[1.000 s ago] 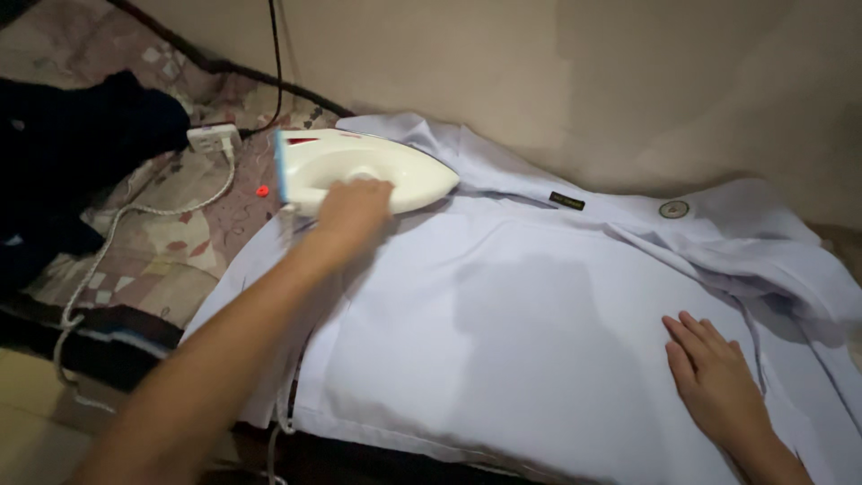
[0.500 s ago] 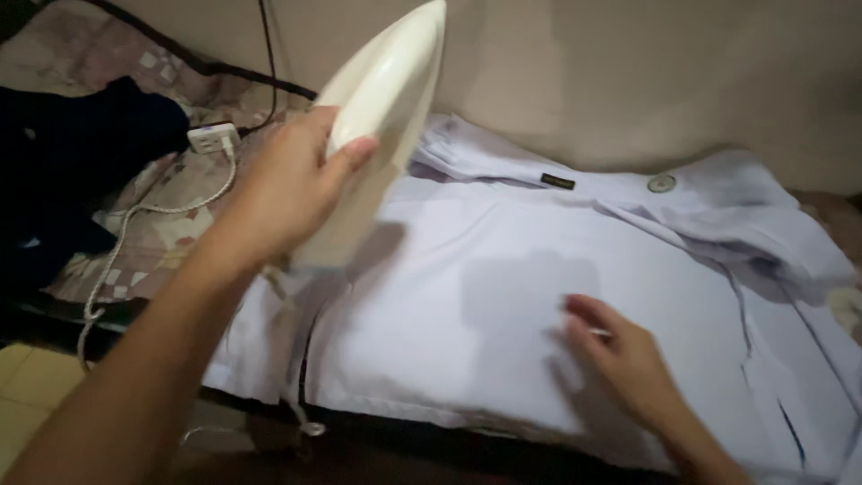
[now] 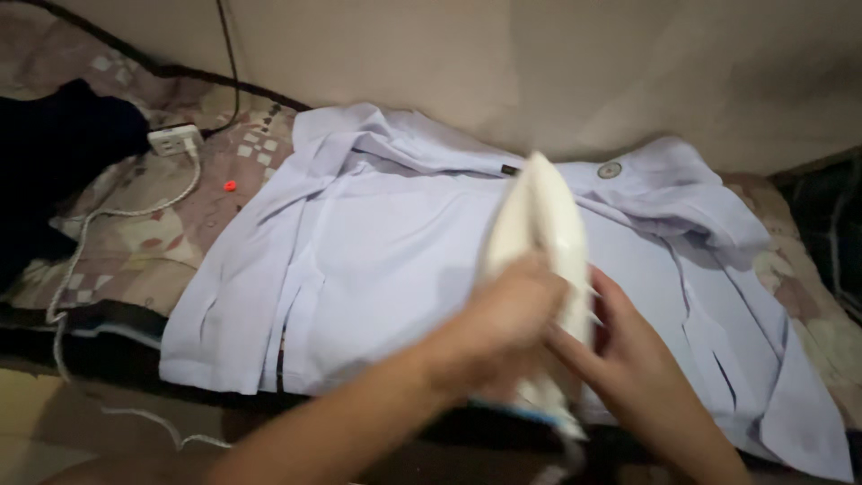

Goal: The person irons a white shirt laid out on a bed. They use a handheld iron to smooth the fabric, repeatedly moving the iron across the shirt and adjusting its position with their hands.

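A white electric iron (image 3: 539,224) is up off the cloth, tip pointing away from me, over the middle of a pale lilac shirt (image 3: 377,260) spread on a patterned bed cover. My left hand (image 3: 503,314) grips the iron's handle from the left. My right hand (image 3: 620,346) touches the iron's right side near its rear, fingers against it. The iron's back end with a blue trim sits low near the bed's front edge. Motion blur softens both hands.
A white power strip (image 3: 172,140) with a white cord (image 3: 90,224) lies at the left on the patterned cover (image 3: 144,242). Dark clothing (image 3: 54,153) is heaped at the far left. A beige wall (image 3: 539,63) backs the bed. A small red object (image 3: 230,186) lies near the shirt.
The iron went from resting at the shirt's top left, was lifted upright, then carried right to the shirt's middle. My right hand left the cloth and came up against the iron.
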